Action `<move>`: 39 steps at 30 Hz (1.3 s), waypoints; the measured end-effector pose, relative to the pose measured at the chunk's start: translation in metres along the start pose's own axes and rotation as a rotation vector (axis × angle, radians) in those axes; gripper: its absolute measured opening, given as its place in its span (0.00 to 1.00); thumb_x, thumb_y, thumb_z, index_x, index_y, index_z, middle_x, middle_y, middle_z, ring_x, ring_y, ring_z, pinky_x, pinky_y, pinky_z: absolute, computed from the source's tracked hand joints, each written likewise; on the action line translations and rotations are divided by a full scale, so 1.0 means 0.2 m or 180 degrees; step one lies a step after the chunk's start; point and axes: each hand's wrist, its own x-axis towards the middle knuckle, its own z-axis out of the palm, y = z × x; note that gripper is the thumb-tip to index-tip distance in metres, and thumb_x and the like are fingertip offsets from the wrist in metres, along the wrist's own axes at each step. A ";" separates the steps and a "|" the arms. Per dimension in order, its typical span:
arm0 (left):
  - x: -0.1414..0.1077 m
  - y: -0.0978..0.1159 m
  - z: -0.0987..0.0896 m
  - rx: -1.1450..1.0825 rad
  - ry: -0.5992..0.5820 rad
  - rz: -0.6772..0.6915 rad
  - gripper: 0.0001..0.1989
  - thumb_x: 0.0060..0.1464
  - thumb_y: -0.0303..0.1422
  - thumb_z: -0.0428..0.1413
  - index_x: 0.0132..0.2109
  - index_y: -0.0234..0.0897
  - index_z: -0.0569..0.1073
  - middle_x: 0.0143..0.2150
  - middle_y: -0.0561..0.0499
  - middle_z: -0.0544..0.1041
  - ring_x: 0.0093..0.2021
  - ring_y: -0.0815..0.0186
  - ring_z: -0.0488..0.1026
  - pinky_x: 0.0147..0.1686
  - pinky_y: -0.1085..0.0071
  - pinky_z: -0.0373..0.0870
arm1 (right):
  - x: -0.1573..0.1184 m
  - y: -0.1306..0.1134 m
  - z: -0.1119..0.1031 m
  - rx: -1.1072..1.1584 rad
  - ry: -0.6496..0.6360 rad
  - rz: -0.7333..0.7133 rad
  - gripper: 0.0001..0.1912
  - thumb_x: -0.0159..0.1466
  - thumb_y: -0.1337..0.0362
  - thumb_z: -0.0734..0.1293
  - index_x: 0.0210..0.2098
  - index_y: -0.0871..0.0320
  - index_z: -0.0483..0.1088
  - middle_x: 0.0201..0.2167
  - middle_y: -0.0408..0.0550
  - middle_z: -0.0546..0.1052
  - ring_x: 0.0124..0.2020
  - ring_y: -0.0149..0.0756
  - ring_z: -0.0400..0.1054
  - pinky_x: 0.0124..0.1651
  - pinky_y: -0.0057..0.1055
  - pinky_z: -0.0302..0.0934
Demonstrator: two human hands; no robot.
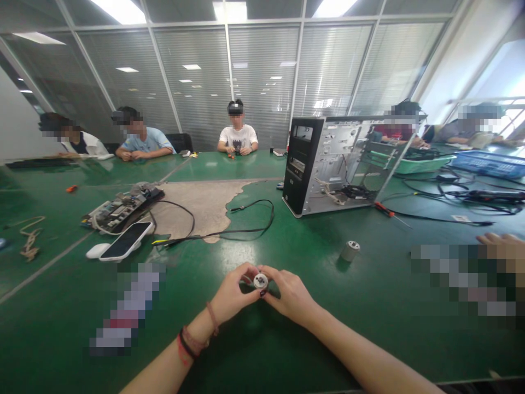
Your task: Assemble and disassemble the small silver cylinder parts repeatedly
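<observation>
My left hand and my right hand meet above the green table, close to the near edge. Between their fingertips they hold a small round metal cylinder with a pale end face and a central hole. It may be a small motor. A similar metal cylinder stands on the table to the right of my right hand, apart from it. Another person's hand rests at the right edge of the view.
An open computer tower stands ahead on the right, near a red-handled screwdriver. To the left lie a circuit board, a smartphone, a tan mat and black cable. Several seated people work across the table.
</observation>
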 end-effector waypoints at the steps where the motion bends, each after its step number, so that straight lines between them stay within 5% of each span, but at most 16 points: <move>1: 0.00 0.01 0.00 0.0092 0.0043 0.0036 0.10 0.48 0.29 0.58 0.40 0.35 0.70 0.36 0.50 0.75 0.37 0.65 0.72 0.40 0.70 0.68 | 0.00 0.00 0.00 0.0030 0.0011 -0.0009 0.26 0.60 0.65 0.64 0.57 0.55 0.57 0.47 0.53 0.74 0.39 0.41 0.72 0.41 0.37 0.65; 12: -0.02 0.01 -0.02 0.0999 0.0442 0.0441 0.10 0.47 0.28 0.57 0.39 0.37 0.70 0.37 0.50 0.74 0.39 0.63 0.72 0.41 0.69 0.68 | 0.02 -0.02 -0.05 0.0506 0.0028 0.0100 0.32 0.56 0.62 0.68 0.58 0.56 0.55 0.48 0.55 0.72 0.47 0.44 0.68 0.50 0.43 0.60; 23: -0.02 -0.02 -0.02 0.1588 0.0615 0.0717 0.10 0.48 0.31 0.57 0.40 0.39 0.69 0.39 0.48 0.75 0.42 0.59 0.71 0.44 0.63 0.67 | 0.02 -0.01 -0.06 0.0890 0.0150 0.0535 0.22 0.63 0.64 0.61 0.57 0.53 0.55 0.46 0.51 0.71 0.47 0.40 0.66 0.52 0.41 0.60; 34: -0.02 0.00 -0.01 0.1480 0.0633 0.0698 0.09 0.47 0.31 0.57 0.39 0.39 0.70 0.38 0.49 0.76 0.41 0.59 0.71 0.44 0.64 0.66 | 0.02 -0.01 -0.07 0.0915 0.0214 0.0507 0.17 0.63 0.67 0.59 0.52 0.54 0.61 0.43 0.51 0.72 0.45 0.40 0.67 0.50 0.39 0.61; 39: -0.01 0.01 0.01 0.0855 0.0644 0.0287 0.06 0.47 0.31 0.57 0.35 0.37 0.70 0.31 0.52 0.73 0.33 0.65 0.69 0.35 0.70 0.66 | 0.02 -0.04 -0.08 0.0901 0.0224 0.0269 0.14 0.64 0.66 0.59 0.49 0.54 0.62 0.43 0.50 0.72 0.45 0.39 0.66 0.49 0.37 0.60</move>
